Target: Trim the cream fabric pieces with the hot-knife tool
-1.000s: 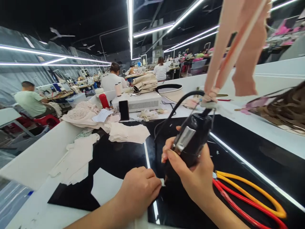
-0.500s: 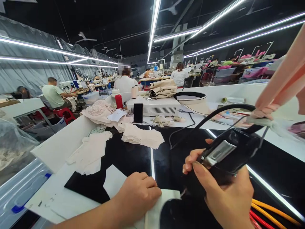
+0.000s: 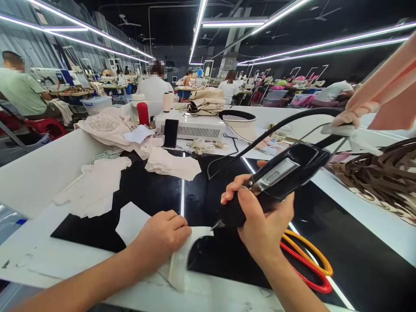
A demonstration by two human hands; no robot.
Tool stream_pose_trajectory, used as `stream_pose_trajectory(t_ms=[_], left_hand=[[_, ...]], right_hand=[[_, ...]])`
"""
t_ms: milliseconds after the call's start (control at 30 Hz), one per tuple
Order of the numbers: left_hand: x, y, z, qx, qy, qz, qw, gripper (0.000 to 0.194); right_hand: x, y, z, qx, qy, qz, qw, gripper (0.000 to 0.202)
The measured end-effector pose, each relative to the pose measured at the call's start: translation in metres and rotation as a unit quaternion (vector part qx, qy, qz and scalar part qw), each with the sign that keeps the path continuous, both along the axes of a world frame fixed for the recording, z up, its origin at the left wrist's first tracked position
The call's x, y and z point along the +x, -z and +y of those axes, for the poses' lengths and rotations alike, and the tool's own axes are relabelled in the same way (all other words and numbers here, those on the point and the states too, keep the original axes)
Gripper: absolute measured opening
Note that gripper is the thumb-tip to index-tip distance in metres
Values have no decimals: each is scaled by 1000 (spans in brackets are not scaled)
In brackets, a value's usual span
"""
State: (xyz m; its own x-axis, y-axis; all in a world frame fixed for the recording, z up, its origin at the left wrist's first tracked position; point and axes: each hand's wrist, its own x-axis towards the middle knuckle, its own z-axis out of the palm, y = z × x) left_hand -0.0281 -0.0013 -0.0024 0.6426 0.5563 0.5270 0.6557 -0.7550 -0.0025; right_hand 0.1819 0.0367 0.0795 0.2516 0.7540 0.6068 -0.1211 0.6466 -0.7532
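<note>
My right hand (image 3: 263,216) is wrapped round a black handheld tool (image 3: 279,173) with a metal plate on its side and a cable from its upper end. The tool's pointed metal tip is at the right edge of a pale fabric piece (image 3: 195,236). Curled fingers of my left hand (image 3: 165,234) press on that fabric; whether they pinch it is hidden. Beneath lies a glossy black surface (image 3: 214,199). A white sheet (image 3: 131,223) shows beside my left hand.
Pale fabric stacks (image 3: 172,164) and a phone (image 3: 170,133) lie ahead. Behind stand a white box (image 3: 195,125), a red spool (image 3: 142,113) and a visor (image 3: 240,125). Orange and red loops (image 3: 320,255) and brown straps (image 3: 386,169) are at right. People sit beyond.
The view has shifted, so the bench items appear further left and more of the right side shows, including brown straps. Both hands keep their holds, and the tool's tip is now visible.
</note>
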Motion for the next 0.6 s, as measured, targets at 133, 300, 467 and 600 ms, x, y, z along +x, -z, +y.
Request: stream_pose_trajectory(t_ms=[133, 300, 467, 600], left_hand=[[0, 0, 0, -7, 0, 5, 1000, 21], [-1, 3, 2, -1, 4, 4, 1000, 20], [0, 4, 1, -6, 5, -5, 1000, 19], [1, 3, 1, -7, 5, -7, 1000, 18]], right_hand=[[-11, 0, 3, 3, -19, 17, 1000, 40], [-20, 6, 6, -1, -25, 21, 999, 39], [-21, 7, 6, -1, -30, 2, 1000, 37], [-18, 4, 5, 4, -27, 2, 1000, 35]])
